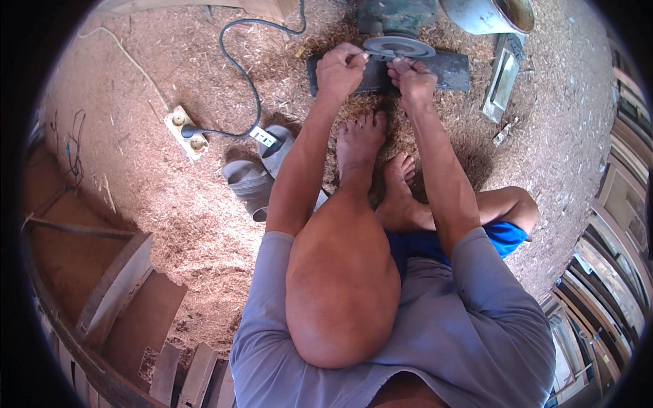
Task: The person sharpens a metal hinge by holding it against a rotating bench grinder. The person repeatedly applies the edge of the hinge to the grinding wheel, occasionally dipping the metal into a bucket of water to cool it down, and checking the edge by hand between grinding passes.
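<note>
Both my hands are at the front of a grey grinding wheel point(420, 47) on a green bench grinder point(388, 17). My left hand point(340, 69) is closed in a pinch at the wheel's left edge. My right hand point(414, 80) pinches just below the middle of the wheel. Something small and thin seems to span between the fingertips against the wheel, but the fingers hide most of it and I cannot make out its kind. The grinder stands by a dark flat board point(452, 71), and both hands are above this board.
A pale metal bucket point(476, 17) lies tipped right of the grinder, near a flat tool like a hand plane point(502, 81). A power strip point(178, 121) with a dark cable point(238, 64) lies left. Grey slippers point(248, 183) sit by my foot. Wood shavings cover the floor; stacked frames point(612, 279) line the right.
</note>
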Demonstrator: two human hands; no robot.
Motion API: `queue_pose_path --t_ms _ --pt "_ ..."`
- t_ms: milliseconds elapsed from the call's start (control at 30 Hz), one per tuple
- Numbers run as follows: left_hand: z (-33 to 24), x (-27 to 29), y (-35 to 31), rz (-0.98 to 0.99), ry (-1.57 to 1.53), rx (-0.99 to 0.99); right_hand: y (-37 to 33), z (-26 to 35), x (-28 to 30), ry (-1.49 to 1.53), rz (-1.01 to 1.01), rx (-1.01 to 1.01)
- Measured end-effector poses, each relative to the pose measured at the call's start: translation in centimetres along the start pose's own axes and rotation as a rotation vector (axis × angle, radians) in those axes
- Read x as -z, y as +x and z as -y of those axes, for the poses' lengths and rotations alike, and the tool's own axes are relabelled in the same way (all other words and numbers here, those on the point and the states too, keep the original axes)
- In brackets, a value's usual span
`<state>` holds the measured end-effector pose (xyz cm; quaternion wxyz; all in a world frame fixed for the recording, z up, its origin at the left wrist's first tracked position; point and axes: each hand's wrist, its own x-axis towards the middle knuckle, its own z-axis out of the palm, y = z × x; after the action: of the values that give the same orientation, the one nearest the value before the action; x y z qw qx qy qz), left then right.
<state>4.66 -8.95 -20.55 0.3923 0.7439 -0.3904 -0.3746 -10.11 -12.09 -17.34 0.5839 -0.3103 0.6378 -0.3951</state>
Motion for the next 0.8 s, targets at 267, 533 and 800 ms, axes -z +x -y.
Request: queue_pose_path --t_ms 267,533,800 --pt "0.1 0.4 -0.2 0.010 -0.157 0.023 -0.1 -0.2 -0.7 -0.022 0.002 0.029" --pt "0.5 0.6 -0.2 -0.006 -0.267 0.007 0.0 -0.6 -1.3 -0.040 -0.001 0.061" --pt "0.6 0.6 -0.1 0.022 -0.332 0.047 0.6 -1.2 -1.2 -0.051 0.005 0.098"
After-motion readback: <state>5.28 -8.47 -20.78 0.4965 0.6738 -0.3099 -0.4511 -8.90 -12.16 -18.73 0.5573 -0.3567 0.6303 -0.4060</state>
